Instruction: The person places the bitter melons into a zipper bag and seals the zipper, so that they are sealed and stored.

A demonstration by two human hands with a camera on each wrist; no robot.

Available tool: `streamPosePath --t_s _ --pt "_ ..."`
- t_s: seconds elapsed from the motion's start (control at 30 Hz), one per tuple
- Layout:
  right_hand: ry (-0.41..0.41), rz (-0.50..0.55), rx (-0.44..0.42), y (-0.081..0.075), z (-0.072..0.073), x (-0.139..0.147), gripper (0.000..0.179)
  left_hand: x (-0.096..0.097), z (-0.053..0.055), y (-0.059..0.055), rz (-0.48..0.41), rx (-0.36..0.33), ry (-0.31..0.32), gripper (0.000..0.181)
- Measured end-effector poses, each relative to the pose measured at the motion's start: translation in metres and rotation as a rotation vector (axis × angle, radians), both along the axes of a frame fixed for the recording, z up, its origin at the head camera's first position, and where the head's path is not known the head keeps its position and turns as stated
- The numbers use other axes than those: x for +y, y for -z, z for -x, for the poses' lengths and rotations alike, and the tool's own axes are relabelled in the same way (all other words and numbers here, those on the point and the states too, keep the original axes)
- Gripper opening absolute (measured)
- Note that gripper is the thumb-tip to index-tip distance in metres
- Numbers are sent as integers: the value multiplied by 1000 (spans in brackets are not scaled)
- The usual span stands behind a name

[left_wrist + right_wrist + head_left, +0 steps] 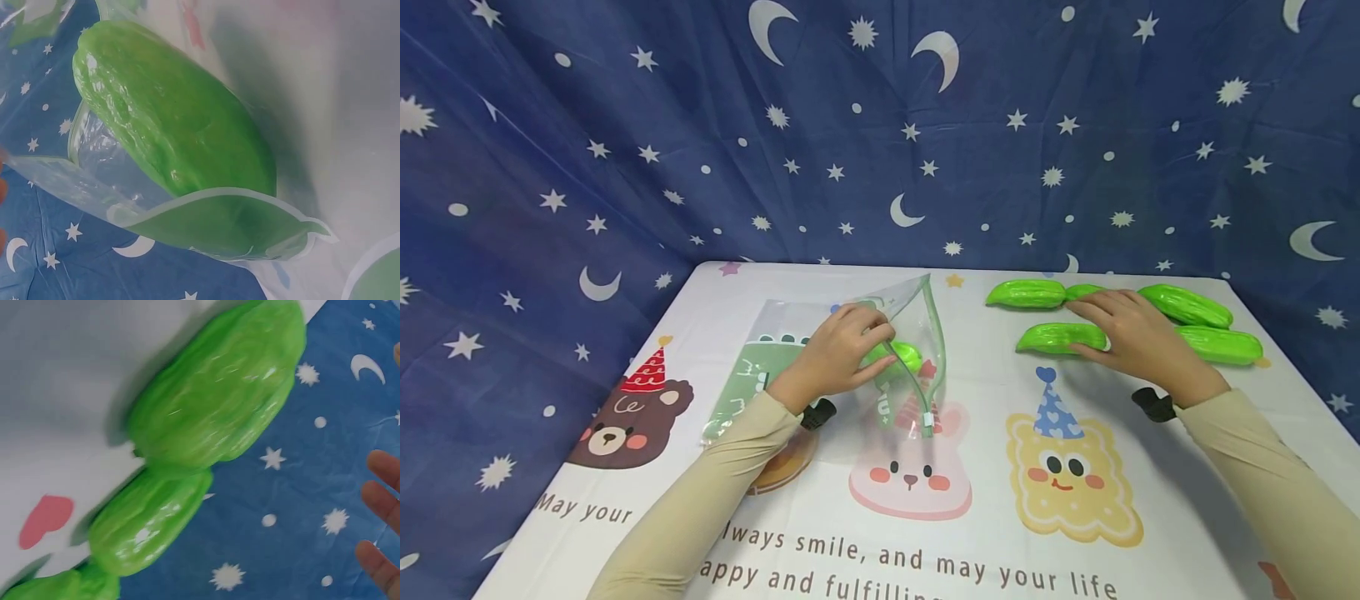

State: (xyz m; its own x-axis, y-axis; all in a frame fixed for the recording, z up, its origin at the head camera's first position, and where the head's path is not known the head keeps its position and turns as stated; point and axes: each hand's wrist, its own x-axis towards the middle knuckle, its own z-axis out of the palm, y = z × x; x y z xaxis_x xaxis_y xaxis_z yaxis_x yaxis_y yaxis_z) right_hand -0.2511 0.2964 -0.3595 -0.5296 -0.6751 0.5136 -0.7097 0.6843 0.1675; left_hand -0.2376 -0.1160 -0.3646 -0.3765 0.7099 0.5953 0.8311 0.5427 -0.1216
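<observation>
From my remote head-camera feed: a person's two hands work above a white, cartoon-printed tabletop (985,379), before a dark blue curtain (850,196) of moons and stars that fills the upper frame. At center, the left hand (841,350) pinches the rim of a clear zip bag (763,375) with a green print, its mouth gaping toward the right. One glossy green gourd (910,357) lies inside the bag, near that mouth. Right of center, the right hand (1138,337) reaches over five more green gourds (1220,344) in two rows, its fingers spread and gripping nothing; I cannot tell whether they touch one. My right wrist view shows those fingertips apart at the right edge.
</observation>
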Motion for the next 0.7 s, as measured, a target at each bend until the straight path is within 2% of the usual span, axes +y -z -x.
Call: streamPosePath --t_s 0.17,0.43,0.7 --pt "30 -20 -35 6 1 11 56 -2 0 -4 -32 8 -16 21" --pt "143 -75 -103 21 5 19 65 -7 2 -9 -52 33 -30 22" --pt "157 -96 -124 33 12 27 62 -9 3 -8 -62 43 -24 22"
